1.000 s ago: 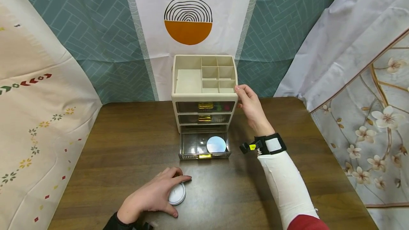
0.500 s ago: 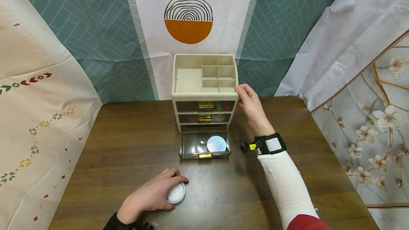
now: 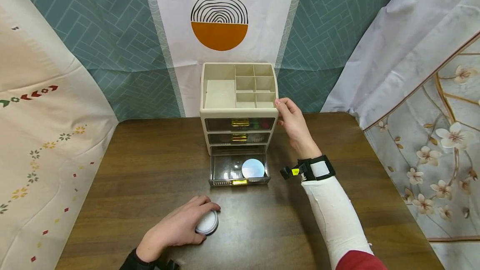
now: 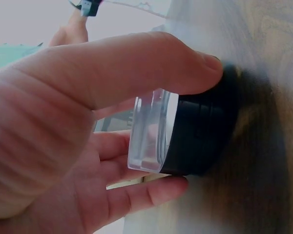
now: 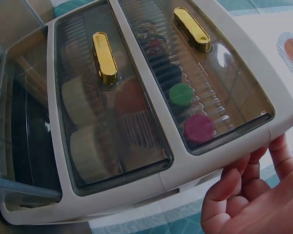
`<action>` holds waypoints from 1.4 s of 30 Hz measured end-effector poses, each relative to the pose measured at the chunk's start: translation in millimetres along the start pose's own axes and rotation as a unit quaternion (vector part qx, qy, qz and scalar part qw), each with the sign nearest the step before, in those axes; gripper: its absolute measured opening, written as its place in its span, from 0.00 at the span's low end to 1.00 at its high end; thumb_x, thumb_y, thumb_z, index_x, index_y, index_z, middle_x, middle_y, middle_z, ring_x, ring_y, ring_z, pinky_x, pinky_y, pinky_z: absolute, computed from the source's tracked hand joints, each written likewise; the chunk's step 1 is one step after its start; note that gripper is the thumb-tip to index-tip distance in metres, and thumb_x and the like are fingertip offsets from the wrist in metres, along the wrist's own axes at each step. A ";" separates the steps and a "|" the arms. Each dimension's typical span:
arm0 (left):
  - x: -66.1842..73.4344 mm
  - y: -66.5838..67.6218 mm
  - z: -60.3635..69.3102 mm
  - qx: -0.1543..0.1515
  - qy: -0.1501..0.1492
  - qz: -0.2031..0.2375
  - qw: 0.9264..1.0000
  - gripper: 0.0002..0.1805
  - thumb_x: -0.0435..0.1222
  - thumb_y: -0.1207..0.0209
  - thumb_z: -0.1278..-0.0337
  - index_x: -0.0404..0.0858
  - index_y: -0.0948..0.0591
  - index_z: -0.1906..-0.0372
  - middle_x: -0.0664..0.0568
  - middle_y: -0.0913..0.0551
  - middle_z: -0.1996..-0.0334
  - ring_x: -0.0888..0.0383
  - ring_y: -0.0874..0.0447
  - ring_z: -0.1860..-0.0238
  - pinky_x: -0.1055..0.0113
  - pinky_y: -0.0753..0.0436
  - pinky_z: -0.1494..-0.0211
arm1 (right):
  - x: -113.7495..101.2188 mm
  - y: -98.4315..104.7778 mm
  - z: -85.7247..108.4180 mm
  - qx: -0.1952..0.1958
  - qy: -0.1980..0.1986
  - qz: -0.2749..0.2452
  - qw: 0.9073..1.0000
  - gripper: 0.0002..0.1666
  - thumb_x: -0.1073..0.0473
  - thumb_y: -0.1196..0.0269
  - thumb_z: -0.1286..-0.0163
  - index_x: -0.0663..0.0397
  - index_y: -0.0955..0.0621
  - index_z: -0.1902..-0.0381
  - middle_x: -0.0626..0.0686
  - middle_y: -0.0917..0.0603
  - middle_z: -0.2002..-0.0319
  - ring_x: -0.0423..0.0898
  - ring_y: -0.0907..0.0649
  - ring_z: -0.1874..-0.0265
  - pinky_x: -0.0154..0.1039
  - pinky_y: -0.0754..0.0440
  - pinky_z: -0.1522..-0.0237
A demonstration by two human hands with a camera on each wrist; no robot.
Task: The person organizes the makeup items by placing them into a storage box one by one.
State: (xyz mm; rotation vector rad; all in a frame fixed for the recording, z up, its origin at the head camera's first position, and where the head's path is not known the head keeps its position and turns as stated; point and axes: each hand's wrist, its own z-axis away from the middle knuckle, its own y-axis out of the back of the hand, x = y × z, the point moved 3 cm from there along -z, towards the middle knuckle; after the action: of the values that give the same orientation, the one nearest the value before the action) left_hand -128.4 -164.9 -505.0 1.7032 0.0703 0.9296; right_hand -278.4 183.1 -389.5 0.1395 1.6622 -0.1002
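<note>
My left hand grips a small round jar low on the table, thumb on one side and fingers on the other. In the left wrist view the jar has a black part towards the wood and a clear part away from it. Beyond it stands a cream drawer organizer with its bottom drawer pulled out. A shiny pale disc lies at that drawer's right. My right hand holds the organizer's right side, thumb at the top front edge.
Behind the upper drawer fronts, a green round piece and a magenta round piece show, with pale rolls in the middle drawer. Patterned cloths hang behind and beside the brown table.
My left fingers and thumb have closed in on the jar, and its dark lower edge now shows more, as if slightly tilted or raised. The right hand stays on the organizer.
</note>
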 end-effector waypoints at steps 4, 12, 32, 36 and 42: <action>-0.7 0.1 -0.9 0.009 0.000 -0.005 1.000 0.41 0.34 0.19 0.64 0.46 0.19 0.36 0.62 0.23 0.50 0.62 0.24 0.51 0.64 0.19 0.51 | 0.7 -0.3 -0.6 0.000 0.002 -0.002 1.000 0.11 0.47 0.41 0.16 0.45 0.21 0.56 0.47 0.20 0.63 0.45 0.22 0.60 0.40 0.29 0.58; -1.9 7.2 -4.7 0.022 0.007 0.003 1.000 0.39 0.37 0.21 0.57 0.46 0.20 0.33 0.62 0.23 0.47 0.63 0.24 0.49 0.64 0.19 0.50 | 1.8 1.5 -0.5 0.001 0.001 0.003 1.000 0.11 0.46 0.42 0.15 0.44 0.21 0.57 0.47 0.20 0.61 0.45 0.22 0.59 0.40 0.29 0.58; 2.0 68.9 -68.9 0.175 0.024 -0.025 0.984 0.41 0.38 0.25 0.51 0.47 0.23 0.27 0.52 0.24 0.39 0.54 0.24 0.41 0.56 0.18 0.46 | 0.1 0.8 -1.4 0.006 0.000 -0.005 1.000 0.12 0.45 0.42 0.15 0.44 0.21 0.56 0.46 0.20 0.62 0.44 0.22 0.60 0.41 0.29 0.57; -2.0 70.3 -89.0 0.171 0.028 -0.027 0.985 0.41 0.37 0.26 0.50 0.45 0.24 0.27 0.50 0.24 0.39 0.52 0.24 0.41 0.56 0.18 0.47 | 0.4 0.4 -0.7 0.007 -0.003 -0.003 1.000 0.12 0.44 0.42 0.15 0.43 0.21 0.56 0.46 0.20 0.62 0.44 0.22 0.59 0.42 0.28 0.56; -4.4 69.5 -109.6 0.106 0.016 -0.047 0.993 0.41 0.36 0.27 0.44 0.46 0.26 0.23 0.48 0.25 0.35 0.51 0.23 0.39 0.57 0.17 0.48 | 0.1 0.2 1.9 0.008 -0.007 0.000 1.000 0.12 0.44 0.42 0.15 0.43 0.21 0.56 0.46 0.20 0.63 0.44 0.23 0.61 0.37 0.29 0.60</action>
State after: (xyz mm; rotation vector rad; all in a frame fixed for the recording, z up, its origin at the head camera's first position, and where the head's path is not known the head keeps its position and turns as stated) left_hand -225.9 -105.0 -443.4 1.8622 0.2770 0.9052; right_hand -276.4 183.1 -389.9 0.1506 1.6474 -0.1154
